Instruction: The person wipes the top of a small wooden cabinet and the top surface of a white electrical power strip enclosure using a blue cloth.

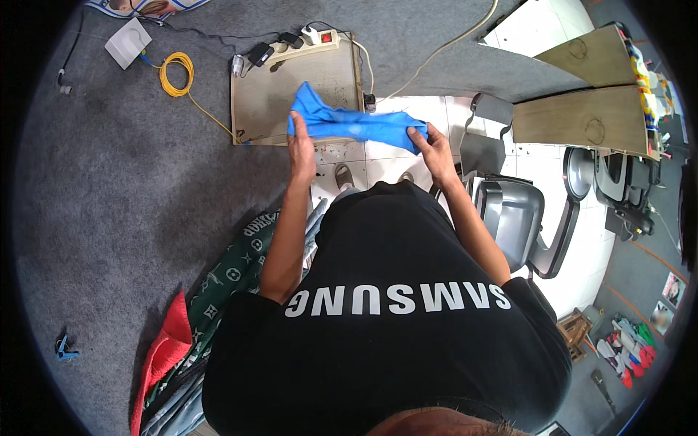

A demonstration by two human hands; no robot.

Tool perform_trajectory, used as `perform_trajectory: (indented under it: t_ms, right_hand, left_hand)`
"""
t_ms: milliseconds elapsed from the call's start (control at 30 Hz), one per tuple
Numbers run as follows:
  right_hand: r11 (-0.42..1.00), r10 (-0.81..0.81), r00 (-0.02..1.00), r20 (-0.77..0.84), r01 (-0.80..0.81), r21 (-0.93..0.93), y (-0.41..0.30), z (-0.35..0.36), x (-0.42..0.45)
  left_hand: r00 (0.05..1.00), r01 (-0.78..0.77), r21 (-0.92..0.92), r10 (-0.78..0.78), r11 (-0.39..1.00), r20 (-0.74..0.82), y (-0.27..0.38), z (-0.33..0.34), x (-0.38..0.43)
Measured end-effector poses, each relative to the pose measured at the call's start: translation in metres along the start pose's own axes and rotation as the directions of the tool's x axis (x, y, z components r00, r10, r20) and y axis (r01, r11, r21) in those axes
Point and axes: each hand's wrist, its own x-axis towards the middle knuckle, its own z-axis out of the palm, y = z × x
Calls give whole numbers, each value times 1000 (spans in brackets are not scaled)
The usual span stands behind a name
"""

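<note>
A blue cloth (354, 124) is stretched between my two hands in front of my body. My left hand (301, 147) grips its left end, thumb on top, and a pointed corner sticks up above that hand. At the other end my right hand (433, 150) pinches the cloth between thumb and fingers. The middle of the cloth is bunched into a loose band and looks slightly blurred. Beneath it lies a wooden board or cabinet top (305, 92), partly covered from view by the cloth.
A power strip (302, 49) with plugged-in adapters lies along the board's far edge. A coiled yellow cable (177, 74) and a white box (127, 43) are on the grey wall at left. Black salon-type chairs (510, 218) stand at right. Patterned green fabric (234, 272) and a red cloth (166, 346) hang at lower left.
</note>
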Motion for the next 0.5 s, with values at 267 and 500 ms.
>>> perform_trajectory:
  t_ms: [267,500]
  right_hand:
    - [674,-271,956,114,273,-687,19,-3,-2]
    - [890,32,940,340,128,-438,-19,35,-10]
  left_hand:
    - [940,15,-83,14,996,342,7,28,-46]
    - [683,-412,14,298,911,667,53,36,-52]
